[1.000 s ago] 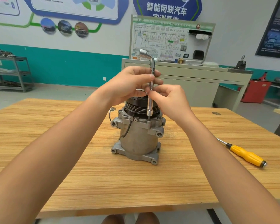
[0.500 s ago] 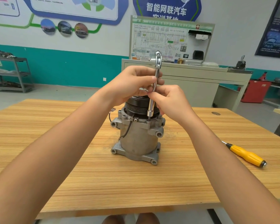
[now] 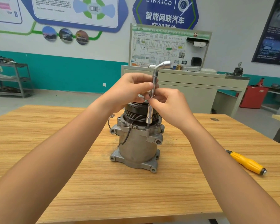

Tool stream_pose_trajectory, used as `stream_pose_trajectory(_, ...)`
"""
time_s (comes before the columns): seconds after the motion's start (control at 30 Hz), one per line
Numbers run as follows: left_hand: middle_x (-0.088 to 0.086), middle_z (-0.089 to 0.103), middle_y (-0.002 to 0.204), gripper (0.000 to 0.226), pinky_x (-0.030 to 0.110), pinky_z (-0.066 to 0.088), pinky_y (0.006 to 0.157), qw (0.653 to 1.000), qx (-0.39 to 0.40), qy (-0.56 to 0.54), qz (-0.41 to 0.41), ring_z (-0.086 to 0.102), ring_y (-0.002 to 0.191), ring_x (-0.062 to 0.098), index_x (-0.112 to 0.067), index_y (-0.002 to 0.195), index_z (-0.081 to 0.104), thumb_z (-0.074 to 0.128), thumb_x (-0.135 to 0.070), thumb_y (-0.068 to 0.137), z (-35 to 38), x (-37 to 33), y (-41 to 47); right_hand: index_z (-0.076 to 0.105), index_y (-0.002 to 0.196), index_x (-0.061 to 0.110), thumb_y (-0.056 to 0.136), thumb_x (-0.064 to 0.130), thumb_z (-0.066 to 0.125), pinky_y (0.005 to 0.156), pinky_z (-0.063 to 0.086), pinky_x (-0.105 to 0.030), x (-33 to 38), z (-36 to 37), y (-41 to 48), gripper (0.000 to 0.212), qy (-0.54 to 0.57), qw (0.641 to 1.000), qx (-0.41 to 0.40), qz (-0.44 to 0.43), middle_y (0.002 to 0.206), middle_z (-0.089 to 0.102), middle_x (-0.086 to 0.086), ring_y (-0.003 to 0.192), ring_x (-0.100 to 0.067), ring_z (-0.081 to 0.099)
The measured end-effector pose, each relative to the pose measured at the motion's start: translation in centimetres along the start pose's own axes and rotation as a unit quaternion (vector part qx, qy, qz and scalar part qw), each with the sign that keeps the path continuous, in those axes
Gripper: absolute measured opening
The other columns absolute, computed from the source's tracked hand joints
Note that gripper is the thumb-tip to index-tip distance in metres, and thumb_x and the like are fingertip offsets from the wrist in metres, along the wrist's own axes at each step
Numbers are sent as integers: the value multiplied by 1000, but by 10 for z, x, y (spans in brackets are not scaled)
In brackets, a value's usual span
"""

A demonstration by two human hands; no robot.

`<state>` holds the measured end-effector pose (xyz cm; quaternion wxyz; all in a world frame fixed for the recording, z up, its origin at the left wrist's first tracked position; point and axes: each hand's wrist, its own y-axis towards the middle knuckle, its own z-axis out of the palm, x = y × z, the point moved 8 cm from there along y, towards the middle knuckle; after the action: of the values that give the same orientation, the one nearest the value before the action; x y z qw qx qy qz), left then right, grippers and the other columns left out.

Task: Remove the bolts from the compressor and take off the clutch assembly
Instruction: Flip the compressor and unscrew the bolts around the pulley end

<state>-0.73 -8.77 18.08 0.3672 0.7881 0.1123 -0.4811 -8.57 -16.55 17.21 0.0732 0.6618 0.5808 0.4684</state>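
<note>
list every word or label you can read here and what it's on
"LYNK&CO": top of the blue wall sign.
"智能网联汽车": same sign, below; the next line is half hidden.
Too small to read: print on the wiring-diagram board.
Blurred: the white wall panel and dark poster.
No readable marks on the compressor, wrench or screwdriver.

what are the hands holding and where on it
Both hands pinch the L-shaped socket wrench by its upright shaft, the left hand higher, the right hand just below.
</note>
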Motion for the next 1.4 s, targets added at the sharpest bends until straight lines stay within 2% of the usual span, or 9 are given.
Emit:
stream_pose_trajectory(0.17, -4, 67, 80, 14, 17, 50, 56, 1000, -17, 8, -3, 55, 54, 2, -20, 90, 64, 60, -7, 89, 3, -3, 1, 70, 90, 11, 85, 15, 57, 72, 50, -34, -2, 0, -1, 14, 0, 1000, 8, 6, 79, 68, -5, 77, -20, 61)
stream_pose_trajectory(0.3, -4, 65, 80, 18, 13, 47, 52, 1000, -23, 2, 0, 54, 52, 2, -13, 105, 63, 58, -4, 90, 5, -5, 2, 69, 78, 16, 83, 34, 65, 55, 39, -17, -5, -4, -1, 19, -10, 999, -29, 12, 62, 59, 11, 59, -2, 51)
stream_pose_trajectory(0.4, -7, 61, 69, 14, 13, 47, 52, 999, -27, 43, 12, 54, 52, -1, -21, 90, 66, 60, -8, 89, 5, -7, 2, 66, 71, 18, 79, 40, 69, 47, 33, -8, -11, -8, 0, 24, -17, 998, -51, 39, 58, 54, 14, 56, 1, 48)
stream_pose_trajectory(0.7, -5, 55, 65, 14, 15, 48, 52, 998, -66, 1, 4, 53, 48, 0, -18, 80, 56, 66, -13, 86, 2, -3, 0, 70, 79, 8, 85, 28, 62, 57, 41, -27, -6, 2, 0, 22, 8, 999, -23, 21, 67, 65, -2, 64, -14, 54)
stream_pose_trajectory(0.87, -8, 62, 95, 10, 15, 51, 54, 991, -129, 36, 27, 58, 53, -3, -28, 94, 57, 56, -19, 93, -15, 2, -14, 69, 78, 7, 86, 20, 62, 52, 35, -16, -2, -2, -6, 17, 38, 996, -81, -1, 60, 58, 7, 53, -4, 47)
stream_pose_trajectory(0.97, -6, 60, 93, 16, 17, 51, 56, 980, -177, 77, 41, 56, 52, -4, -29, 92, 56, 53, -14, 94, -27, 14, -34, 62, 74, 16, 87, 17, 59, 58, 44, -24, 2, -18, -9, 13, 93, 986, -142, 3, 60, 56, 12, 55, -2, 49)
stream_pose_trajectory(1.1, -15, 58, 87, 13, 6, 44, 63, 959, -65, 269, 52, 56, 70, -9, -29, 96, 63, 57, -19, 91, 1, 35, -52, 60, 76, 14, 91, 18, 52, 60, 48, -34, 6, -43, -12, 18, 117, 972, -202, -3, 60, 55, 7, 59, -12, 52)
stream_pose_trajectory(1.23, -3, 59, 97, 33, 32, 47, 74, 881, -39, 463, 89, 58, 87, 16, -21, 122, 60, 56, -34, 91, 28, 43, -56, 47, 74, 17, 94, 13, 38, 46, 46, -27, -24, -40, -26, 22, 210, 953, -199, 92, 49, 47, 8, 46, -12, 52)
stream_pose_trajectory(1.4, 4, 64, 102, 27, 34, 45, 70, 874, -75, 464, 127, 61, 91, 26, -15, 114, 62, 52, -30, 94, 32, 34, -54, 37, 69, 15, 89, 10, 48, 33, 20, -17, -79, 4, -58, 23, 322, 894, -130, 283, 41, 30, 6, 31, -9, 25)
